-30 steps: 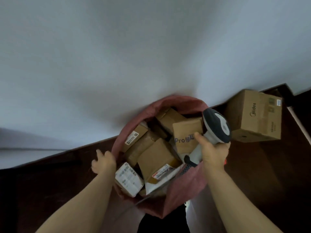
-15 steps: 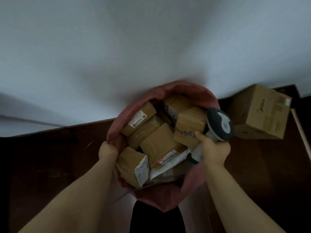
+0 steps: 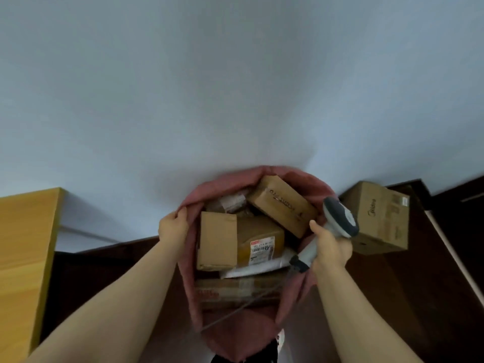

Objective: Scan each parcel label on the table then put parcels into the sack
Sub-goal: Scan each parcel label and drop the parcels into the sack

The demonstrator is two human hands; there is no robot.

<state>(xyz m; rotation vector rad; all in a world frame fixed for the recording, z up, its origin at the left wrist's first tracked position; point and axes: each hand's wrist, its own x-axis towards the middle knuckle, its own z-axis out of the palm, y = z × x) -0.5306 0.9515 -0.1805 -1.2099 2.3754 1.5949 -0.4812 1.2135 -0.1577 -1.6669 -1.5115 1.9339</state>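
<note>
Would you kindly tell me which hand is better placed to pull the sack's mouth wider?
Left, I think: the left hand grips the rim of the sack, while the right hand is full, holding the scanner at the opposite side.

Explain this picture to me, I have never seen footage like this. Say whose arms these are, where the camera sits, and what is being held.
There is no machine here. The two bare arms belong to a person, and the one camera is worn on that person's head, looking forward and down. Its wide lens bends the room.

The left hand grips the rim of a pink sack and holds it open. The right hand grips a grey and white scanner.

Inside the sack lie several brown parcels, one with a white and red label, and a white mailer.

Beside the sack, on the dark floor, sits a bigger box. At the left edge is a yellow wooden table.
</note>
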